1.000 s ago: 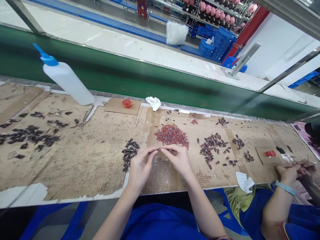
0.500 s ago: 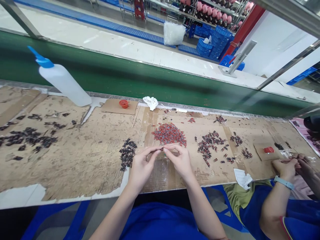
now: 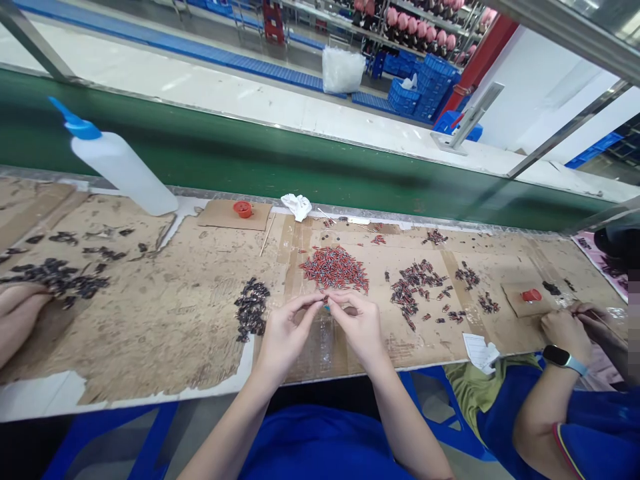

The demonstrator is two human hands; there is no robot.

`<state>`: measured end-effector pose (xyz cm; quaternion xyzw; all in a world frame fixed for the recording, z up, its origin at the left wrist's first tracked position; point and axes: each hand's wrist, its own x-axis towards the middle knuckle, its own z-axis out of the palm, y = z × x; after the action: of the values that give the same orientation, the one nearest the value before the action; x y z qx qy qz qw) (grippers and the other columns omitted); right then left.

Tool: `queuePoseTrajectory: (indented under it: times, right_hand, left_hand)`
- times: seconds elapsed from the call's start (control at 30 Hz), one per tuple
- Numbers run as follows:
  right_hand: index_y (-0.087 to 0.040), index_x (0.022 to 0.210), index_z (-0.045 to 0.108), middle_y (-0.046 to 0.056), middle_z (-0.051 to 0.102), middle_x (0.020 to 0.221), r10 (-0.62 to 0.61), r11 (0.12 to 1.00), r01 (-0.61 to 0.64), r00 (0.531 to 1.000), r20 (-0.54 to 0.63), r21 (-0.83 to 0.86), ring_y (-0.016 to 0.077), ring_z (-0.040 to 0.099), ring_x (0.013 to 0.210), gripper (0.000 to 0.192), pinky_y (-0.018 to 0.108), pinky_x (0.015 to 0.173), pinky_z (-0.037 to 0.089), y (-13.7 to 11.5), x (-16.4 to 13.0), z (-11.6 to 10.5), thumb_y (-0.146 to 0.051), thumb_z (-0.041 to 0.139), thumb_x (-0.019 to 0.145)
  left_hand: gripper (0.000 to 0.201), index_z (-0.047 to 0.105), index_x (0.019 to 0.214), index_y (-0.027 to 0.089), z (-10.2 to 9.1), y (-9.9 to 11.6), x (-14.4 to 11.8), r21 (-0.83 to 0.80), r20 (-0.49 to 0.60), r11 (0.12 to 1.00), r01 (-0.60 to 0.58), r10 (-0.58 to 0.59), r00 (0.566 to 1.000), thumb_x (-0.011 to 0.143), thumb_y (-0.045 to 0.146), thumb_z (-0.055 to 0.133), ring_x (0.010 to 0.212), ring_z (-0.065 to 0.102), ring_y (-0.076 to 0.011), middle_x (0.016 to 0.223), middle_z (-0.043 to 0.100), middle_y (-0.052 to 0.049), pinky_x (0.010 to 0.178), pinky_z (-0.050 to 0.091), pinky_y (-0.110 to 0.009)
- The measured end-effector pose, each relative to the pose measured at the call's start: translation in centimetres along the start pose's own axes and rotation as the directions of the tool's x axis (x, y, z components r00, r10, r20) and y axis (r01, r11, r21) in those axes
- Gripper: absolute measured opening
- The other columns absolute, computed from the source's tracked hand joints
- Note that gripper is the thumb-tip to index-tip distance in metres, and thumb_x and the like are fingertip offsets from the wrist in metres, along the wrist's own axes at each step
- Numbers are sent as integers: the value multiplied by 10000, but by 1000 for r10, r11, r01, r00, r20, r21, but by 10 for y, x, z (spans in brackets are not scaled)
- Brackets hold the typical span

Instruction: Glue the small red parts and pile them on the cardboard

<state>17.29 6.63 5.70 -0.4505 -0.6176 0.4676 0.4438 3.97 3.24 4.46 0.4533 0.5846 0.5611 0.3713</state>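
My left hand [image 3: 291, 328] and my right hand [image 3: 358, 327] meet fingertip to fingertip above the cardboard. Both are closed in a pinch on one small dark part [image 3: 325, 299], mostly covered by the fingers. A bit of blue-green shows by the right fingertips. Just beyond them lies a heap of small red-and-grey parts [image 3: 334, 266]. A pile of black parts [image 3: 252, 308] is to the left of my left hand. Farther right, dark-and-red parts [image 3: 416, 285] lie scattered in clusters.
A white squeeze bottle [image 3: 127, 175] leans at the back left. An orange-red cup [image 3: 243, 209], a thin stick [image 3: 267, 235] and crumpled tissue [image 3: 297, 207] sit along the back. A co-worker's hands [image 3: 570, 333] are at the right; another person's hand [image 3: 20, 313] is at far left.
Another person's hand has come in at the left edge, by the black parts there. The co-worker's wrist at the right has turned. My hands keep nearly the same pinch; the view has shifted slightly.
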Motion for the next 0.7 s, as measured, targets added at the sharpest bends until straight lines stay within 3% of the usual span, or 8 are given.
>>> queuePoseTrajectory:
  times: [0.33,0.43,0.53,0.63,0.7]
  right_hand:
    - [-215,791,766,74,762,881,-46,999,46,999,-15,-24,195,711,835,88,278,655,590,-7,-4,-13,-230,681,779]
    - [-213,805,765,67,761,849,-41,996,35,996,-81,-81,191,713,785,90,282,661,589,-7,-9,-23,-254,689,777]
    - [-197,810,752,68,756,819,18,987,-46,983,-180,-154,185,703,674,133,296,628,583,1,-12,-44,-308,697,761]
    - [-172,813,729,99,754,823,61,957,-160,926,-372,-242,222,706,696,234,364,678,591,13,-11,-72,-394,679,760]
    - [-164,883,729,146,742,982,2,904,-199,887,-462,-378,271,702,843,299,441,769,579,18,-11,-87,-432,657,772]
  left_hand:
    - [195,718,895,180,14,-1,-5,-57,50,998,-15,18,999,803,315,611,883,712,-205,914,764,-71,859,562,-332]
    - [181,693,905,179,28,0,-6,-86,133,996,-34,46,990,839,303,579,884,708,-198,937,755,-80,839,563,-325]
    - [251,644,1065,193,34,6,-4,-37,248,993,-110,116,962,871,331,564,981,693,-210,1046,734,-94,879,550,-355]
    - [404,528,1278,225,16,10,2,153,244,959,-238,197,950,899,365,554,1160,613,-232,1222,668,-108,976,493,-410]
    - [356,551,1252,229,-7,8,4,336,185,892,-303,253,950,923,358,517,1163,591,-246,1223,660,-103,993,463,-432]
